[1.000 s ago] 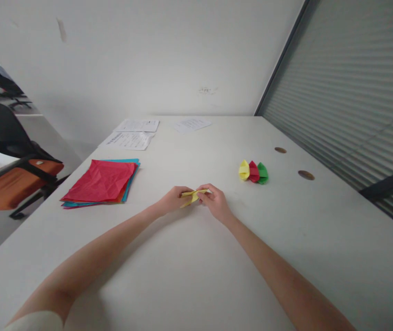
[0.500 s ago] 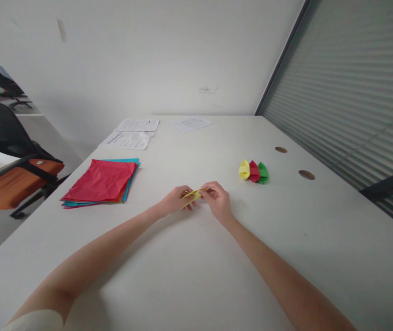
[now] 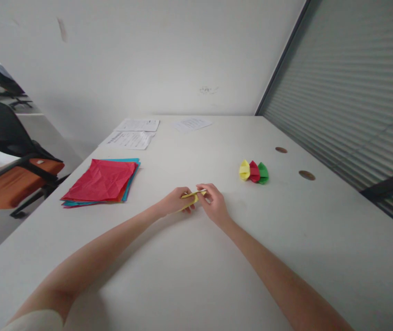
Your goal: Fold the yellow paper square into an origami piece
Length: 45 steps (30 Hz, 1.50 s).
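A small folded piece of yellow paper is held between both hands above the white table. My left hand pinches its left part, with some fingers hanging below it. On the other end, the thumb and fingers of my right hand close on the paper's upper right edge. Its exact folds are partly hidden by the fingers. Over to the right lie three folded paper pieces that look like bows, touching in a row: yellow, red and green.
A stack of coloured paper sheets, red on top, lies at the left. Printed pages and another printed sheet rest near the wall. Two round holes pierce the tabletop at right. An orange-seated chair stands beyond the left edge.
My right hand has shifted slightly left and its fingers have moved along the yellow paper's edge. The paper is tilted a little differently. My left hand has barely moved.
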### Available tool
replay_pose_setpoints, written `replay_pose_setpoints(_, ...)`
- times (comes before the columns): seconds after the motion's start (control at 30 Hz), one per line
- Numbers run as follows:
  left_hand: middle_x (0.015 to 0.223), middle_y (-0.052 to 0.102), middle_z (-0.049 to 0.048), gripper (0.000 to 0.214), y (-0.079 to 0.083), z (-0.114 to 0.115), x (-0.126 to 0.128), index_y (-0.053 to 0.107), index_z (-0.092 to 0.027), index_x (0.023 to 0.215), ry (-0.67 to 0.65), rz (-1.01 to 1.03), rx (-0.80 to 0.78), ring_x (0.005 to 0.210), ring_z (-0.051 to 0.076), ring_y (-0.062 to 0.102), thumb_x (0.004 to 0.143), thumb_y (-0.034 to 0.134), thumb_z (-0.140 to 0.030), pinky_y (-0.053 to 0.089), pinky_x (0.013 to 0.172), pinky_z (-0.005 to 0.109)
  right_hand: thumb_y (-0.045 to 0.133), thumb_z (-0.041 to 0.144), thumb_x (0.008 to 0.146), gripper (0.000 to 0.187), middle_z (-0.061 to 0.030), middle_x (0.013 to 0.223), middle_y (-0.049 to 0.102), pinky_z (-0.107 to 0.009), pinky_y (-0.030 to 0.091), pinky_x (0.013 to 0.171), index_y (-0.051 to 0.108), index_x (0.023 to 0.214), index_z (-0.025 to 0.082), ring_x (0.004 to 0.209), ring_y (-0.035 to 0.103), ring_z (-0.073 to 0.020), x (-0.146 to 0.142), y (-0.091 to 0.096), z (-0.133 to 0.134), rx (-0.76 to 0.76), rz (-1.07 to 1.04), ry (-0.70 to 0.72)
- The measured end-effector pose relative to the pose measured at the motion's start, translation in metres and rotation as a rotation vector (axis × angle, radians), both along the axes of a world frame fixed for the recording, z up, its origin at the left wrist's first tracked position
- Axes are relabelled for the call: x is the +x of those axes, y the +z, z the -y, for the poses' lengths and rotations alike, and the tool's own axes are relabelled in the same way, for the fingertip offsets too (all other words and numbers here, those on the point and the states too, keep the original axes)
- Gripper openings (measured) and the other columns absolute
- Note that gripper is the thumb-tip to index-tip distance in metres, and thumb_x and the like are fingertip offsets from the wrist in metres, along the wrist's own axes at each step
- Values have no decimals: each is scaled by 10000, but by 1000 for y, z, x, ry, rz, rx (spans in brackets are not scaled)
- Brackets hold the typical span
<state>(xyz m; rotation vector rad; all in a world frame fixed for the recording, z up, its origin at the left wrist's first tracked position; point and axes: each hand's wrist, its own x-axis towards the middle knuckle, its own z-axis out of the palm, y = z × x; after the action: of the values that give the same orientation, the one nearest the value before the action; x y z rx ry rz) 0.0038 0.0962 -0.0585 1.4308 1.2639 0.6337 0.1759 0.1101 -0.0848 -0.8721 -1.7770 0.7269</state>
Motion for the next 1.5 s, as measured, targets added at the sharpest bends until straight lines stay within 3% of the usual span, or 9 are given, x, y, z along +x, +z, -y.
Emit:
replay_pose_setpoints(0.23, 564, 629, -3, 299, -4, -2, -6, 581, -156, 706, 46, -202, 112, 495, 119, 568, 773, 578, -447, 383, 451, 204, 577, 321, 846, 228, -4, 706, 648, -278, 545, 614, 639, 1033, 206, 617, 635, -152, 0, -12, -5, -224, -4, -7)
replay_pose_setpoints(0.53, 531, 594, -24, 65, 0, -4, -8, 552, -163, 708, 2, -205, 38, 441, 103, 562, 718, 559, -227, 401, 436, 186, 487, 198, 829, 246, -70, 907, 704, -280, 513, 643, 655, 1008, 184, 605, 586, -140, -1, 0, 3, -38, 149, -109)
replay_pose_setpoints(0.77, 590, 597, -9, 199, -3, -5, -10, 582, -152, 725, 14, -194, 89, 488, 111, 560, 742, 577, -350, 400, 460, 202, 491, 264, 839, 263, -8, 692, 642, -246, 457, 533, 650, 1031, 182, 520, 552, -127, -2, 1, 4, -170, 121, -21)
replay_pose_setpoints(0.87, 546, 570, -14, 278, -1, -3, -8, 584, -150, 662, 16, -299, 169, 486, 106, 511, 766, 555, -407, 347, 465, 206, 499, 286, 838, 267, 12, 624, 605, -234, 438, 519, 660, 1024, 180, 506, 542, -123, -3, 0, 4, -194, 128, 4)
replay_pose_setpoints(1.03, 521, 525, -22, 270, 1, 0, -6, 613, -138, 640, 36, -477, 268, 485, 90, 447, 777, 551, -362, 275, 469, 215, 499, 234, 794, 311, 40, 535, 554, -218, 398, 484, 665, 1046, 162, 454, 484, -108, -4, -1, 5, -214, 152, -56)
replay_pose_setpoints(1.17, 676, 635, 7, 275, 3, -2, -10, 663, -146, 864, 20, -322, 191, 493, 96, 524, 779, 590, -397, 361, 479, 213, 490, 273, 813, 322, 15, 550, 605, -227, 434, 498, 672, 1050, 153, 474, 556, -127, -1, -3, 2, -263, 88, -89)
replay_pose_setpoints(1.3, 977, 662, 66, 478, 8, -8, -15, 582, -188, 1097, 147, -73, 214, 604, 105, 602, 687, 731, -383, 475, 533, 228, 496, 342, 824, 341, -30, 594, 660, -250, 477, 523, 684, 1018, 134, 519, 616, -156, 4, -4, -4, -326, -64, -200)
replay_pose_setpoints(1.4, 1017, 642, 64, 571, 9, -10, -15, 473, -221, 1130, 235, 179, 242, 693, 130, 654, 666, 772, -368, 539, 594, 264, 531, 405, 807, 387, -35, 570, 662, -259, 484, 511, 678, 1015, 114, 505, 615, -161, 7, -4, -9, -380, -204, -256)
replay_pose_setpoints(1.5, 1018, 635, 47, 505, 7, -11, -13, 436, -222, 1050, 249, 320, 315, 704, 134, 680, 694, 764, -365, 562, 630, 284, 584, 448, 771, 407, -47, 600, 682, -257, 492, 499, 669, 979, 109, 520, 635, -165, 8, -6, -13, -438, -336, -256)
